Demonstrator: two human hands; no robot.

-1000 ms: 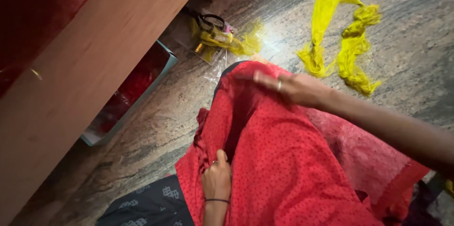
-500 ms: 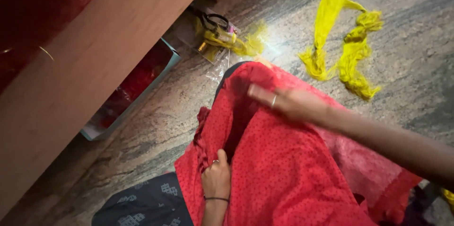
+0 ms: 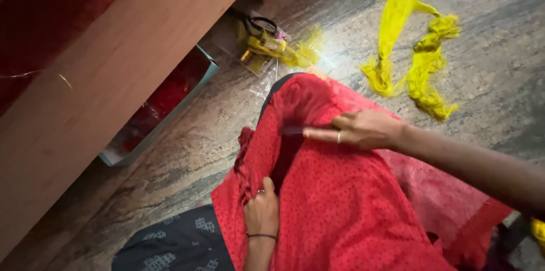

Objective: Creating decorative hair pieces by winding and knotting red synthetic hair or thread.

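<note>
Here my left hand (image 3: 262, 212) is clenched on a bunched fold of the red dotted cloth (image 3: 340, 203) draped over my lap above the stone floor (image 3: 187, 152), while my right hand (image 3: 363, 129) lies flat on it, fingers extended, gripping nothing.

The cloth (image 3: 340, 203) lies on the floor (image 3: 187, 157), the box (image 3: 164, 106) left, the strips (image 3: 409, 49) behind.

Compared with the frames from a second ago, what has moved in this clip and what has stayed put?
The right hand has slid left and toward the person across the red dotted cloth, from its far edge to the fold in the middle, fingers stretched flat. The left hand keeps its grip on the bunched near edge. The yellow cloth strips and the stone floor look unchanged.
</note>
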